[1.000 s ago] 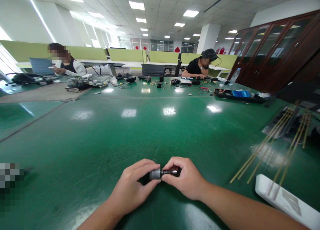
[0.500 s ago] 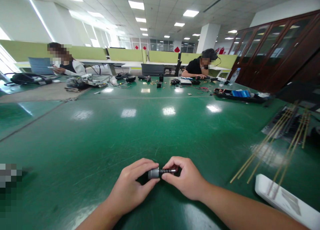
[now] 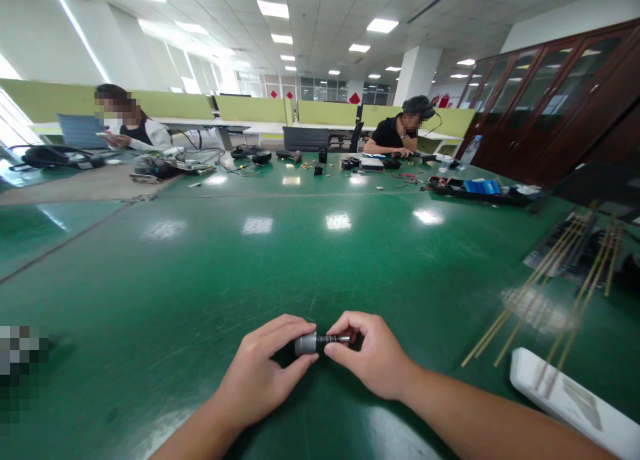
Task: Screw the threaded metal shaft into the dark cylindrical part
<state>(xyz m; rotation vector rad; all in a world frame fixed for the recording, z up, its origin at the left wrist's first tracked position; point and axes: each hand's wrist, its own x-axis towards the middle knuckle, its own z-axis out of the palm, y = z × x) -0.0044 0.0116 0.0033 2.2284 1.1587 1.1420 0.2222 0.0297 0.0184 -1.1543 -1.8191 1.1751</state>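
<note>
My left hand [image 3: 270, 363] grips a short grey cylinder [image 3: 306, 344] between thumb and fingers, just above the green table. From the cylinder's right end a thin dark shaft [image 3: 323, 340] sticks out, with ring-like coils or ridges along it and a shiny metal tip. My right hand [image 3: 373, 353] has its thumb and forefinger closed on the tip end of this shaft. The whole piece lies roughly level between my two hands. Its far right end is partly hidden by my right fingers.
Thin yellowish rods [image 3: 530, 287] and a white plastic case [image 3: 575, 400] lie at the right. A blurred object [image 3: 20, 350] sits at the left edge. Across the table are electronics [image 3: 155, 167], a black tray [image 3: 470, 190], a bottle [image 3: 470, 152] and two seated people.
My hands have drawn very slightly apart, and the right fingertips are a touch further right along the shaft. Otherwise the scene stays as it was.
</note>
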